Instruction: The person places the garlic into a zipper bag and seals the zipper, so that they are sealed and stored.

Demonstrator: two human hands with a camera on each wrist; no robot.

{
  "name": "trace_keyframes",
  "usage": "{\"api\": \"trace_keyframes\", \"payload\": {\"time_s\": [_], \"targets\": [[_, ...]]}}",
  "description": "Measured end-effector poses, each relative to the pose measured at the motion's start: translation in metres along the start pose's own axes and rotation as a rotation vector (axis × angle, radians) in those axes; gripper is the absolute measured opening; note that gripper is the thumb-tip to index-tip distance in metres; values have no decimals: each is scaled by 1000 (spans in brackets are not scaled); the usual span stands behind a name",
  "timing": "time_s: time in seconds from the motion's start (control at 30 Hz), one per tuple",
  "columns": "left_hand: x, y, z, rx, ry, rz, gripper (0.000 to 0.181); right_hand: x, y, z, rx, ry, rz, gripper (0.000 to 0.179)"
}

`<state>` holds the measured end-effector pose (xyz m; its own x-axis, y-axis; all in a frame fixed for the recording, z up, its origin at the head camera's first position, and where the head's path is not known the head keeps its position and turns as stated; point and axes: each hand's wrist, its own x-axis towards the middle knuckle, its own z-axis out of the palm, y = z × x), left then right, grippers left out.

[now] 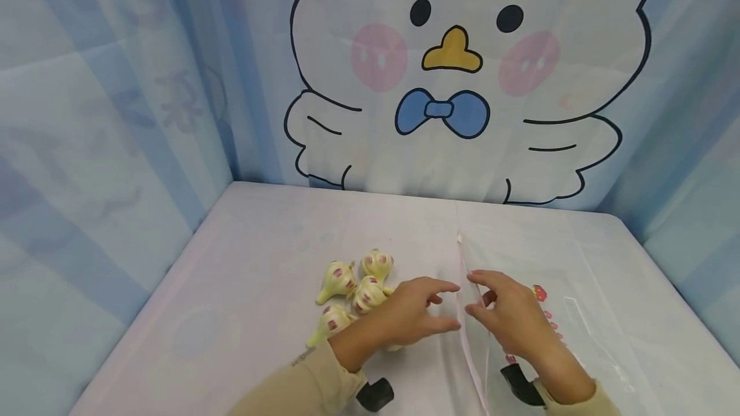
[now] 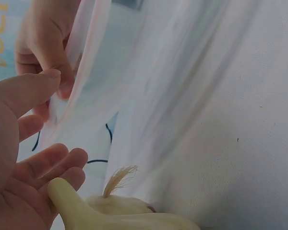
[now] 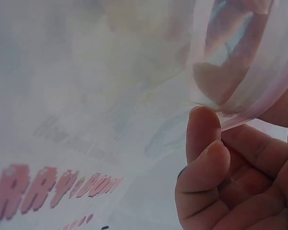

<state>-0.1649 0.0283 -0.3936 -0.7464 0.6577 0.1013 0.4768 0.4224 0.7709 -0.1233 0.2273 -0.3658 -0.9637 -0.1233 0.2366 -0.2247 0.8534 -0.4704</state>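
**Right hand (image 1: pixel 514 313) pinching the rim of a clear bag (image 1: pixel 578 262); left hand (image 1: pixel 407 313) open beside it**

Clear bag is lying right of centre on the pale table (image 1: pixel 277 236), its pink strip (image 1: pixel 464 332) running along the mouth side, facing the left hand. Red lettering (image 3: pixel 43 187) is showing on the film in the right wrist view. Right hand: finger and thumb are closing on the rim, other fingers curling below. Left hand: thumb and fingers are spreading apart, holding nothing, tips pointing at the mouth. Film is blurring here, so whether those tips are touching the strip I cannot tell. Garlic bulbs (image 1: pixel 369 294), cream with purplish marks, are clustering to the left of the bag, some partly hidden by the left hand and forearm. Beige sleeves (image 1: pixel 306 381) are covering both forearms. Behind, a blue-and-white curtain (image 1: pixel 439 165) is hanging, a cartoon bird with a bow tie printed on it.
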Motion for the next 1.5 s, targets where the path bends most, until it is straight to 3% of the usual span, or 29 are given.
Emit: {"api": "trace_keyframes", "payload": {"time_s": [0.23, 0.57, 0.67, 0.83, 0.97, 1.13, 1.2, 1.33, 1.5], "targets": [[8, 0, 6, 57, -5, 26, 53, -3, -4, -3, 32, -16, -1, 47], [15, 4, 12, 156, 52, 32, 48, -4, -6, -6, -3, 15, -107, 33], [15, 3, 13, 158, 69, 28, 47, -6, -5, -8, -40, -65, -83, 30], [15, 4, 13, 178, 76, 24, 47, -7, -3, -11, -48, -289, 33, 42], [14, 5, 13, 187, 78, 36, 47, -10, 0, -9, 22, -357, 38, 40], [15, 7, 13, 183, 91, 24, 47, -12, 3, -10, 29, -280, 61, 31], [15, 7, 12, 165, 100, -6, 48, -11, 4, -12, -3, -226, 85, 31], [15, 7, 12, 131, 122, -51, 49, -11, 7, -17, -85, -101, 54, 32], [14, 5, 11, 206, 163, -14, 49, -13, 11, -26, -135, -13, 42, 32]]}}
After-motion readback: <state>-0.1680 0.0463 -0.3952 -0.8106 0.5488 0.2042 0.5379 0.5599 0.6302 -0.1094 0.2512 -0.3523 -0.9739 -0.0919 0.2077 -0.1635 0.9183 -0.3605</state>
